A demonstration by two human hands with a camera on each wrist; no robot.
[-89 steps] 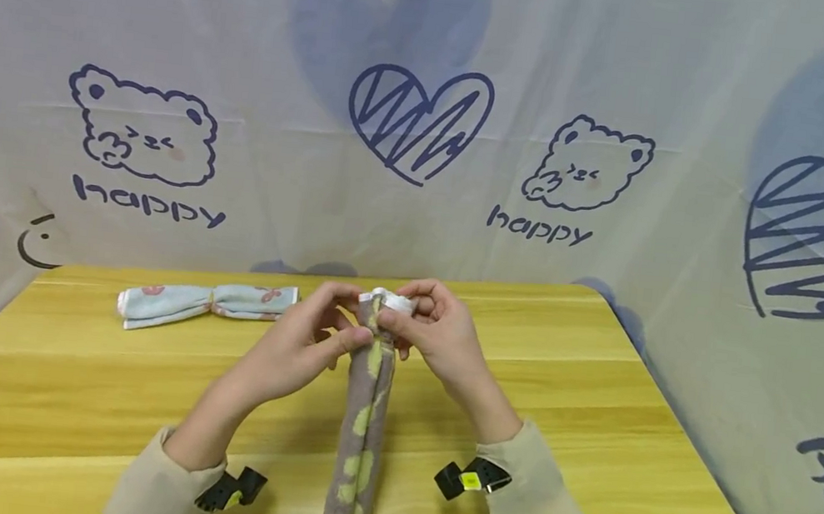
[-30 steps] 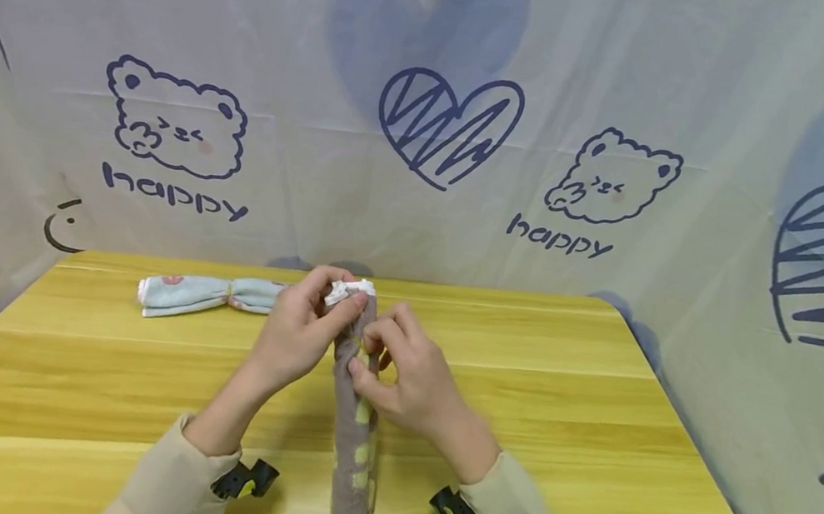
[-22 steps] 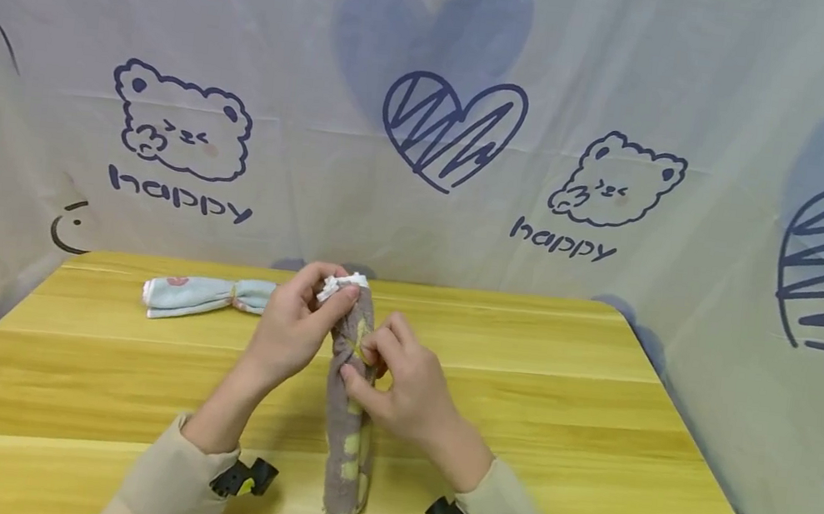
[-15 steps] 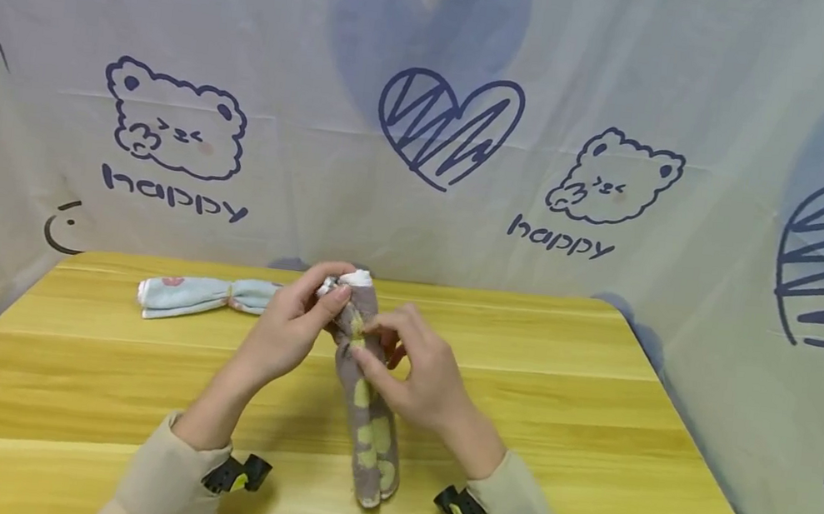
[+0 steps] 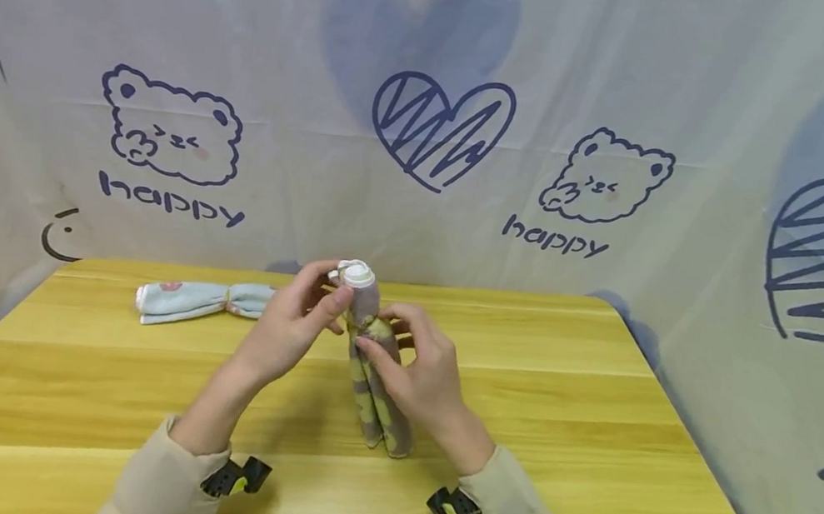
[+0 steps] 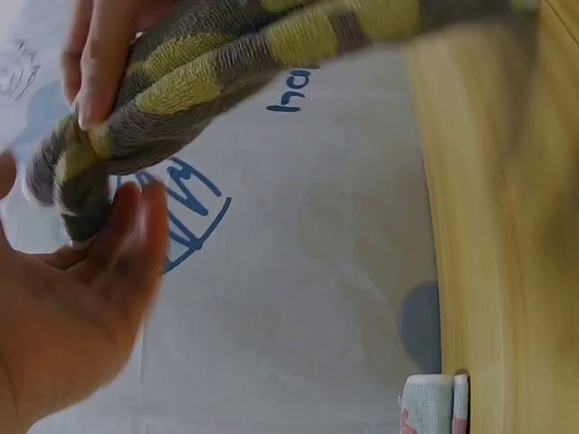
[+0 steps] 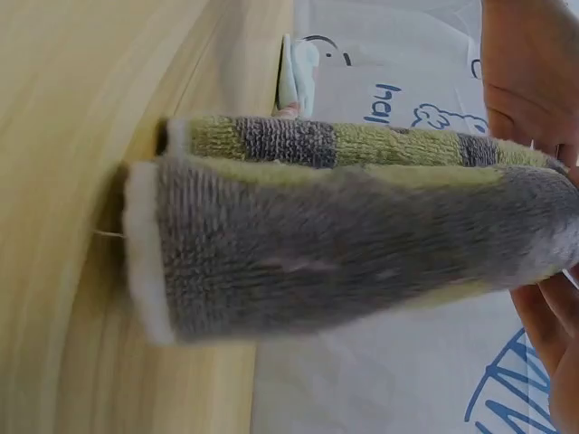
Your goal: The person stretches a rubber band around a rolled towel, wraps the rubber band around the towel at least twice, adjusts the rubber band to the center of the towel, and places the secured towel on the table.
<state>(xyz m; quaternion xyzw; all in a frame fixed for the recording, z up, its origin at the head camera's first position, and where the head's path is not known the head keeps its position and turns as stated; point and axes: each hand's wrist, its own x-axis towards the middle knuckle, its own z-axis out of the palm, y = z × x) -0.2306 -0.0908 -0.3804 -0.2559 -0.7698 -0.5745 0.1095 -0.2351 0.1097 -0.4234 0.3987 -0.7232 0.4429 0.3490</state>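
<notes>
A grey towel with yellow-green patches [image 5: 366,394] is rolled long, with two rolls side by side and a cinched waist near its far end. My left hand [image 5: 279,335] holds the short white-edged end, thumb in front and fingers behind. Just below, my right hand [image 5: 426,372] pinches the towel at the waist. In the left wrist view the short end of the towel [image 6: 190,81] lies between the left thumb and fingers, and the right fingertips press at the cinch. The right wrist view shows the long end of the towel [image 7: 344,244], white-hemmed, hanging close over the table.
A light blue towel with pink figures [image 5: 184,300], rolled and tied at its middle, lies at the back left of the wooden table [image 5: 551,439]. Behind the table hangs a pale curtain [image 5: 298,195] with bear and heart drawings.
Over three seconds my right hand has gone from the white end to the waist. The towel has turned; its long end has swung away from me and right, its white end tipping towards the head camera.
</notes>
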